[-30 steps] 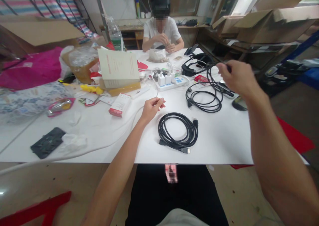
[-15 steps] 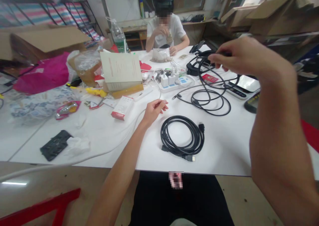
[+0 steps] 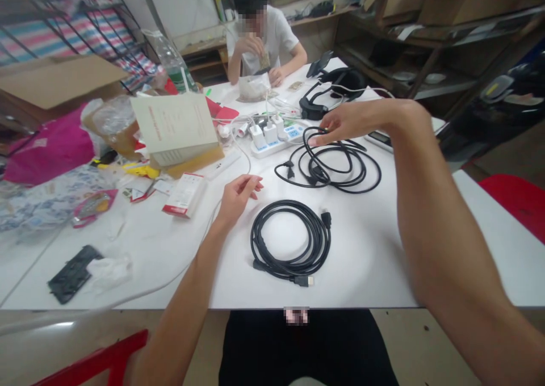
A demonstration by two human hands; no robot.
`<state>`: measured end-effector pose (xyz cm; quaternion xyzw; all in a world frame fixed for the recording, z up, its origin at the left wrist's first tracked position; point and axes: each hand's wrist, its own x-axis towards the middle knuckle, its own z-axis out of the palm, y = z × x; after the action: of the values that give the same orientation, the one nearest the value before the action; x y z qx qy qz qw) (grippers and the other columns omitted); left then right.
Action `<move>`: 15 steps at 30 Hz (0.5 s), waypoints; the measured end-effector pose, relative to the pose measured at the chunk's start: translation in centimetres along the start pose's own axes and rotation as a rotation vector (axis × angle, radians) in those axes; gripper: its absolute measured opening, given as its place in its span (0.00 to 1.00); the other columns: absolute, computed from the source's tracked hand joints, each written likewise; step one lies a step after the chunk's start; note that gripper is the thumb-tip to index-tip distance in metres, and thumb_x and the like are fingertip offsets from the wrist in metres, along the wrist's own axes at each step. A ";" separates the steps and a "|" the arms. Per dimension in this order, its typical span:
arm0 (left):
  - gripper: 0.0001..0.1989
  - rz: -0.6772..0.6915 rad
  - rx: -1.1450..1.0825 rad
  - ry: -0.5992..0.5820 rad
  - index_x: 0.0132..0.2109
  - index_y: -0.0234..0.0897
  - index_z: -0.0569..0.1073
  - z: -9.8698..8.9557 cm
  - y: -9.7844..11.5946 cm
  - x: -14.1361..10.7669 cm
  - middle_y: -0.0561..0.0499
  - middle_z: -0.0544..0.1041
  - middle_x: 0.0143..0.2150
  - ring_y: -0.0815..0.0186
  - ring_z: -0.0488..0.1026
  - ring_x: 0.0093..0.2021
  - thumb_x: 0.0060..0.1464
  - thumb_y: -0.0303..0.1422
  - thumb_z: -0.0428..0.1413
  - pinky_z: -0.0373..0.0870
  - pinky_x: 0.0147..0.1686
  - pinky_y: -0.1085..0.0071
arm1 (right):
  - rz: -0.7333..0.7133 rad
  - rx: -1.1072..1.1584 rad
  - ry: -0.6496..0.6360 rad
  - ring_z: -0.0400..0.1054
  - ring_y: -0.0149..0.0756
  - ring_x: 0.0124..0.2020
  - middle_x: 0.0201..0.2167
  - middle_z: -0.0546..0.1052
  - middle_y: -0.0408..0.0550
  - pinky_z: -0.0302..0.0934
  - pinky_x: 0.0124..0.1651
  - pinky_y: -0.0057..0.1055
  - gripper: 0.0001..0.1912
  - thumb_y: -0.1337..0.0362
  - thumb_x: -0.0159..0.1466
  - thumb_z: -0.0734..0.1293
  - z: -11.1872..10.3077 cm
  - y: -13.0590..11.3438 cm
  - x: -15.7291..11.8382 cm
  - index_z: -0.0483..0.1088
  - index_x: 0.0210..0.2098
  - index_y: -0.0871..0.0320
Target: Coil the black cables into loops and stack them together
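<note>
**Reader:** Identify the work surface and its cables.

**Guide:** The white bench (image 3: 361,255) carries both. The loose black cable (image 3: 317,175) forms irregular loops at right of centre; the coiled black cable (image 3: 321,244) lies in a neat ring nearer the front edge.

**Reader:** Which items bear print?

**Guide:** The cream card cover (image 3: 174,122) carries red lettering, blurred beyond reading. The bottle (image 3: 172,62) behind it has a green label, also illegible. The power strip (image 3: 272,147) shows blue panels beside white plug-in adapters.

**Reader:** State the condition of each grip.

**Guide:** The right hand (image 3: 347,122) is clamped on the loose black cable, thumb beneath. The left hand (image 3: 238,198), just above the coil, is loosely curled; whether thumb and fingers meet, I cannot tell.

**Reader:** Smaller parts?

**Guide:** A white carton (image 3: 185,194) with a red end bears fine, unreadable text. One plug (image 3: 303,281) of the coil has a bare metal tip.
</note>
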<state>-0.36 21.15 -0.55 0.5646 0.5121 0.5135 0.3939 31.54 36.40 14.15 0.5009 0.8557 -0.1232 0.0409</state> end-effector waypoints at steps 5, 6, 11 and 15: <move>0.31 -0.159 -0.007 0.029 0.53 0.35 0.81 1.3 1.3 1.0 0.38 0.84 0.50 0.56 0.81 0.51 0.62 0.59 0.61 0.78 0.41 0.67 | -0.018 0.132 -0.157 0.77 0.36 0.43 0.45 0.84 0.59 0.64 0.49 0.34 0.38 0.36 0.74 0.61 -0.3 0.4 -1.2 0.80 0.54 0.66; 0.33 -0.217 -0.022 0.005 0.54 0.34 0.80 1.7 1.7 1.6 0.36 0.84 0.52 0.54 0.81 0.52 0.62 0.61 0.61 0.78 0.42 0.66 | 0.001 0.184 -0.166 0.75 0.32 0.39 0.42 0.83 0.59 0.63 0.46 0.33 0.36 0.40 0.77 0.59 -0.5 0.1 -1.6 0.79 0.54 0.68; 0.30 -0.347 -0.112 -0.240 0.49 0.34 0.79 4.7 4.1 4.5 0.34 0.83 0.55 0.54 0.83 0.50 0.58 0.57 0.67 0.78 0.48 0.61 | 0.071 0.264 0.219 0.56 0.21 0.22 0.23 0.72 0.44 0.50 0.33 0.30 0.23 0.55 0.77 0.61 -2.1 -2.0 -4.0 0.77 0.37 0.66; 0.25 -0.268 -0.199 -0.207 0.53 0.33 0.78 7.2 5.6 5.6 0.37 0.84 0.54 0.57 0.82 0.49 0.54 0.43 0.73 0.76 0.52 0.59 | 0.029 0.432 0.656 0.51 0.21 0.21 0.20 0.62 0.39 0.44 0.28 0.29 0.18 0.58 0.75 0.63 -3.6 -3.1 -5.6 0.72 0.31 0.62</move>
<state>7.38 26.28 4.71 0.4994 0.4862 0.4436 0.5634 31.78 31.08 19.23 0.5226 0.7706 -0.1334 -0.3396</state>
